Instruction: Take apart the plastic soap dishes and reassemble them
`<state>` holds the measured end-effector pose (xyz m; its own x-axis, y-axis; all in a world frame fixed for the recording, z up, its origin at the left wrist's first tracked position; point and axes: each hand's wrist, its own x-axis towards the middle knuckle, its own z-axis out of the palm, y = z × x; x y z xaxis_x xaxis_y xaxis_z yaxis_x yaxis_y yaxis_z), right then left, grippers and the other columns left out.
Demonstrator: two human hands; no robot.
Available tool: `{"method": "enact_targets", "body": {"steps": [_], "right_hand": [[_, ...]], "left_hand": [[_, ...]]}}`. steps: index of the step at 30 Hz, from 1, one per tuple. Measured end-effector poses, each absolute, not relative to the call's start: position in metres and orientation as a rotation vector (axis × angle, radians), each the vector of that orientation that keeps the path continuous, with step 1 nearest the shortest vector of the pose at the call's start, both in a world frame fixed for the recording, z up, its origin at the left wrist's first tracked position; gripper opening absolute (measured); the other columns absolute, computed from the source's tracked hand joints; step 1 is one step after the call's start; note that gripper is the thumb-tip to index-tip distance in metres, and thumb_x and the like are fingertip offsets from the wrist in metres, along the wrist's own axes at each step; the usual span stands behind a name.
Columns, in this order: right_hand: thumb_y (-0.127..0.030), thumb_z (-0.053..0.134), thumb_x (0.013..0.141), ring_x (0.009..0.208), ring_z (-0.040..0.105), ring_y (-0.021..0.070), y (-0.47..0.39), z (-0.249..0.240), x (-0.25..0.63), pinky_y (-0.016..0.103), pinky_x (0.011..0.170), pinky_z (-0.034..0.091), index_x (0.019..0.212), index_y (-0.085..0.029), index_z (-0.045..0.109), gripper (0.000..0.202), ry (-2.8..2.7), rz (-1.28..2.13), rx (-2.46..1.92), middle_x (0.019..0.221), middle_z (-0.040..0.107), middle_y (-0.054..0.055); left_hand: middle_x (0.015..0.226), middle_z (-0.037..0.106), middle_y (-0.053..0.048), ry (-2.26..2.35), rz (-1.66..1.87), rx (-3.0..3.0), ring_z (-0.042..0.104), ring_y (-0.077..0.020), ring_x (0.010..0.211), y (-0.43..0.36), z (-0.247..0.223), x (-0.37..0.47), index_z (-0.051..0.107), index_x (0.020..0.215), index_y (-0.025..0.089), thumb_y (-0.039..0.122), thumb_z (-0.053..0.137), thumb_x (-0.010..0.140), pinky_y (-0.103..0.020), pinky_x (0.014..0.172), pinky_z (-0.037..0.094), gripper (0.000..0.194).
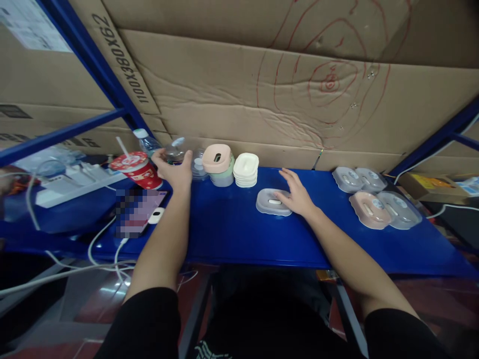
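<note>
- At far left on the blue tabletop (224,239), a red patterned drink cup with a white straw (142,172) stands beside a clear plastic bottle (148,143).
- The left hand (175,172) reaches to the far side, thumb and fingers wide around a clear plastic cover (176,151); whether they grip it cannot be told.
- Just right, more clear plastic covers (199,164) sit next to a pink, green and grey stack of rounded trays (219,167) and a cream stack of rounded trays (246,169).
- At centre, a translucent grey rounded tray bearing a white oval piece (264,202) lies flat, no cover evident; fetching one appears to be the step in hand.
- The right hand (298,197) spreads its fingers at the tray's right side, thumb over the oval piece.
- The next move seemingly calls for a light grasp and careful alignment over the tray.
- At right, four rounded grey and pink packs (365,209) lie grouped.
</note>
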<state>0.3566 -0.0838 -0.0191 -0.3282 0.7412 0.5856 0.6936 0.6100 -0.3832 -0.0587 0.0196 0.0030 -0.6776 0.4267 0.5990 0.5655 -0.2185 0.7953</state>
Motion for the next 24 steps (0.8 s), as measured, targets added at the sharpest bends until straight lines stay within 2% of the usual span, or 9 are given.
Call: {"method": "enact_targets", "body": {"steps": [5,10,15,19,24], "right_hand": [[-0.069,0.051,0.106,0.158,0.046,0.0366,-0.084,-0.018,0.357,0.063,0.129,0.043,0.164,-0.024,0.044,0.074,-2.161,0.141,-1.141,0.168,0.048,0.02],[-0.072,0.046,0.106,0.157,0.048,0.0374,-0.084,-0.017,0.357,0.063,0.128,0.043,0.163,-0.024,0.047,0.074,-2.24,0.178,-1.195,0.166,0.05,0.019],[-0.072,0.046,0.106,0.152,0.054,0.0391,-0.083,-0.017,0.357,0.065,0.124,0.047,0.156,-0.023,0.057,0.071,-2.29,0.219,-1.238,0.162,0.057,0.019],[-0.071,0.046,0.107,0.147,0.058,0.038,-0.083,-0.015,0.358,0.063,0.121,0.049,0.151,-0.023,0.062,0.067,-2.307,0.225,-1.229,0.157,0.061,0.018],[-0.067,0.053,0.106,0.137,0.066,0.036,-0.082,-0.013,0.358,0.058,0.117,0.052,0.143,-0.022,0.069,0.061,-2.398,0.305,-1.187,0.146,0.07,0.016]], "left_hand": [[0.142,0.064,-0.017,-2.093,-1.79,-1.392,0.06,-0.0384,0.138,0.022,-0.005,-0.057,0.049,0.139,0.018,0.032,0.091,0.07,-0.062,0.128,0.032,0.082],[0.148,0.06,-0.02,-2.132,-1.642,-1.584,0.056,-0.0423,0.142,0.029,-0.014,-0.059,0.048,0.147,0.017,0.034,0.09,0.067,-0.064,0.128,0.03,0.092],[0.16,0.051,-0.024,-2.132,-1.601,-1.686,0.046,-0.0455,0.152,0.033,-0.02,-0.065,0.047,0.155,0.017,0.036,0.091,0.067,-0.065,0.129,0.027,0.1],[0.164,0.048,-0.023,-2.106,-1.635,-1.714,0.045,-0.0418,0.154,0.037,-0.025,-0.068,0.045,0.159,0.019,0.036,0.088,0.073,-0.064,0.131,0.028,0.098],[0.166,0.048,-0.02,-2.117,-1.791,-1.676,0.045,-0.0325,0.156,0.044,-0.029,-0.07,0.042,0.161,0.019,0.04,0.076,0.092,-0.052,0.133,0.03,0.08]]}}
